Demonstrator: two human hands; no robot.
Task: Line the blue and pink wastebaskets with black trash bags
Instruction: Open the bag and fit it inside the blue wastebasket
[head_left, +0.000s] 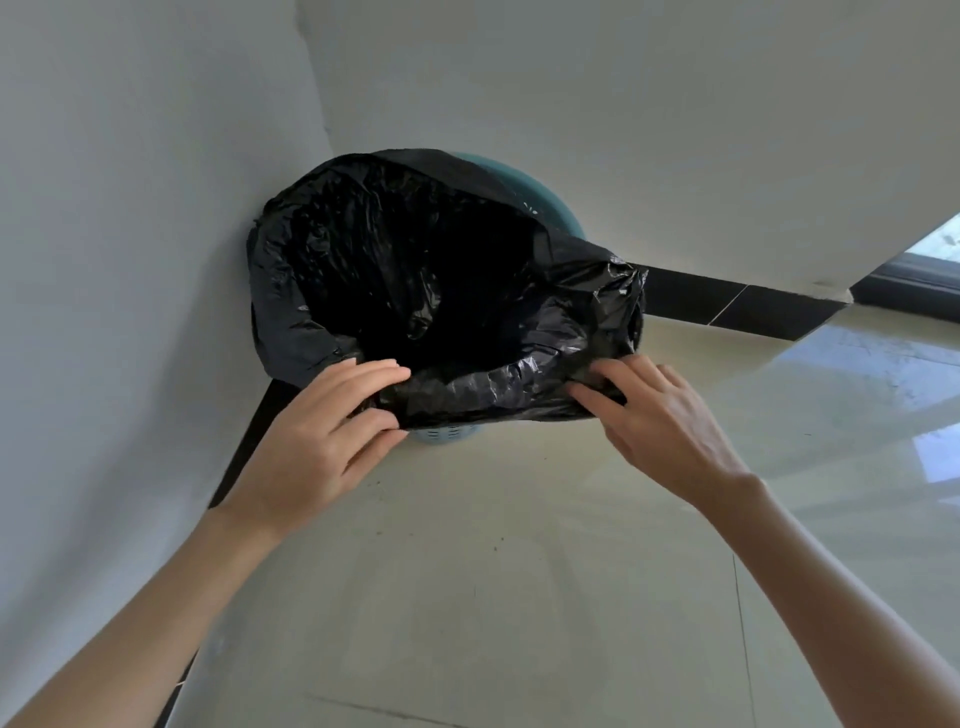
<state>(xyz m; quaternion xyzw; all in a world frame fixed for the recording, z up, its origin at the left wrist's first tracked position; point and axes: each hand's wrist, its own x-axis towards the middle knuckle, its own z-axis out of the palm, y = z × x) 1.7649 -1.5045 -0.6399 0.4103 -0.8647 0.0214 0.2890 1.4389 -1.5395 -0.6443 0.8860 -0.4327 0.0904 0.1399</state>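
A blue wastebasket (550, 200) stands in the room's corner, mostly hidden by a black trash bag (415, 270) draped open inside and over its rim. Only the far right rim and a bit of perforated wall at the bottom front show. My left hand (332, 431) pinches the bag's folded edge at the near left. My right hand (649, 410) grips the bunched edge at the near right, where the plastic sticks out sideways. The pink wastebasket is out of view.
White walls (130, 260) meet behind the basket, with a black baseboard (737, 304) along their foot. Glossy beige floor tiles (519, 597) stretch toward me. A dark window or door frame (914, 270) sits at the far right.
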